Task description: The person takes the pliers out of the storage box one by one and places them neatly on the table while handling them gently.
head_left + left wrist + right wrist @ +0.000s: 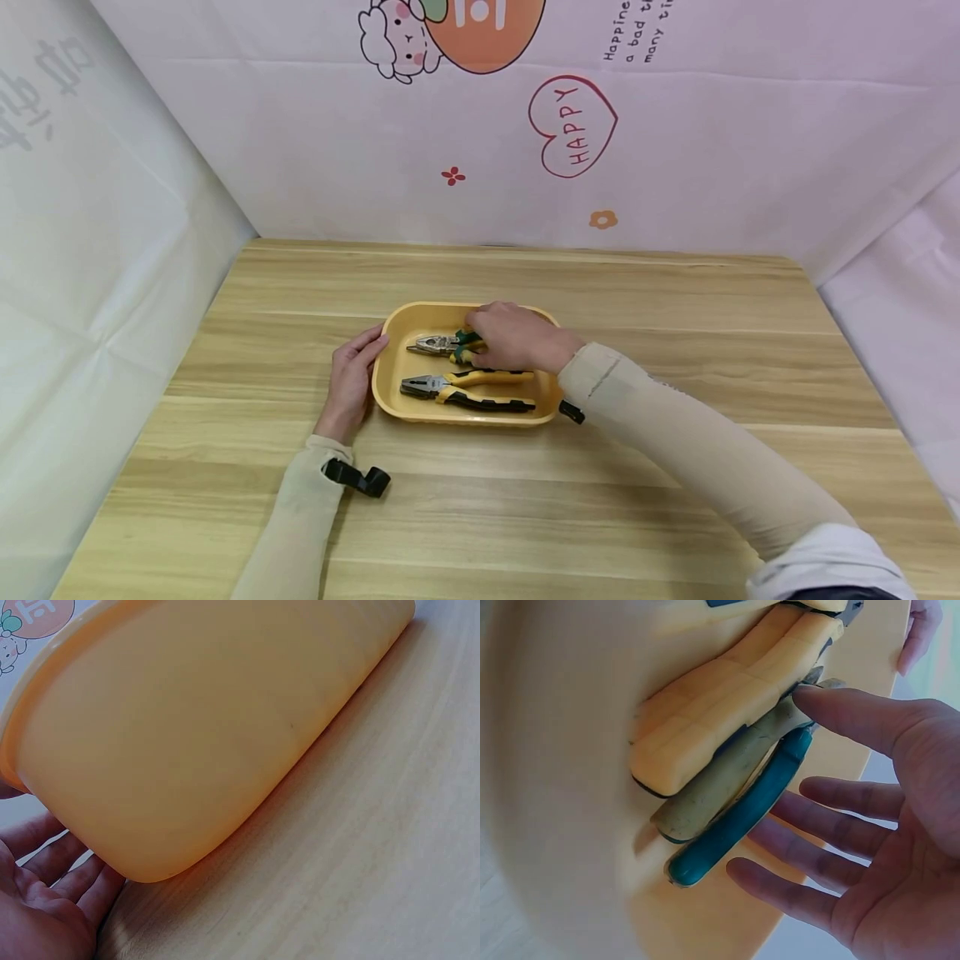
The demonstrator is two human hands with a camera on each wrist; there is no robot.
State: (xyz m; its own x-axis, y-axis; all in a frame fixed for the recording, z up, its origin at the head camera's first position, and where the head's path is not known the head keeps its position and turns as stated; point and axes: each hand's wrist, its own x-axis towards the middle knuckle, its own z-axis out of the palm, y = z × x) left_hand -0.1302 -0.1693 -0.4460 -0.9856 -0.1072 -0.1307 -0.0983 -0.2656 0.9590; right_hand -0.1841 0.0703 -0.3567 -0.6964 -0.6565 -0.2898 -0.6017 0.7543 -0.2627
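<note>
A yellow plastic tray [465,422] stands on the table with two pairs of pliers inside. My left hand [350,379] holds its left end, thumb at the rim; in the left wrist view the fingers [64,859] lie along the outer wall. The larger pliers [465,392], with yellow and black handles, lie along the near side, jaws to the left. Behind them lie smaller pliers [437,344] with green and yellow handles. Over those handles is my right hand [517,336]. In the right wrist view its thumb touches the yellowish handle, and its loosely spread fingers are beside the green handle [739,814].
The tray sits on a wood-grain table [480,517]. White printed cloth [480,125] hangs behind the table, and more cloth lines both sides. Black straps with small devices [360,477] are on the sleeved wrists.
</note>
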